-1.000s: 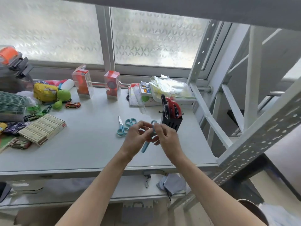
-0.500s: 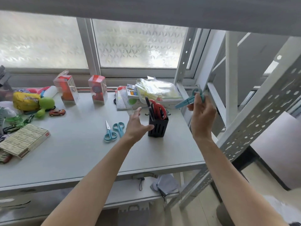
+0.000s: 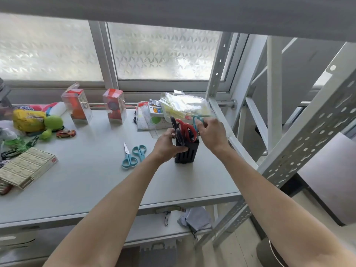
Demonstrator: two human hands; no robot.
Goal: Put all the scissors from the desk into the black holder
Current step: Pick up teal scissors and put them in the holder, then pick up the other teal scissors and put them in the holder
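From the head view, a pale grey desk (image 3: pixel 92 182) is seen below a frosted window (image 3: pixel 163 51). The black holder (image 3: pixel 186 152) stands upright towards the right side of the desk. It is gripped by the left hand (image 3: pixel 169 146), whose fingers are curled around its left wall and upper edge. Black-handled scissors (image 3: pixel 176 130) and red-handled scissors (image 3: pixel 187 130) are already lodged in the holder, handles up.

The right hand (image 3: pixel 211 134) is held just above and to the right of the holder's mouth. It is closed on the teal scissors (image 3: pixel 197 122), only the handle loops of which show past the fingers; the blades are hidden behind the hand and the red handles, so how far they have entered the holder cannot be told.

2 more pairs of blue scissors are left lying flat on the desk, to the left of the holder and apart from it: 1 pair (image 3: pixel 128 158) with bare silver blades pointing away, and just beside it a second pair (image 3: pixel 140 152).

Further left, a flat box (image 3: pixel 27 168), a toy car (image 3: pixel 66 133) and a green plush toy (image 3: pixel 52 125) are seen. 2 clear-fronted boxes (image 3: pixel 79 106) stand near the window, and a clear plastic bag (image 3: pixel 185 106) lies behind the holder.
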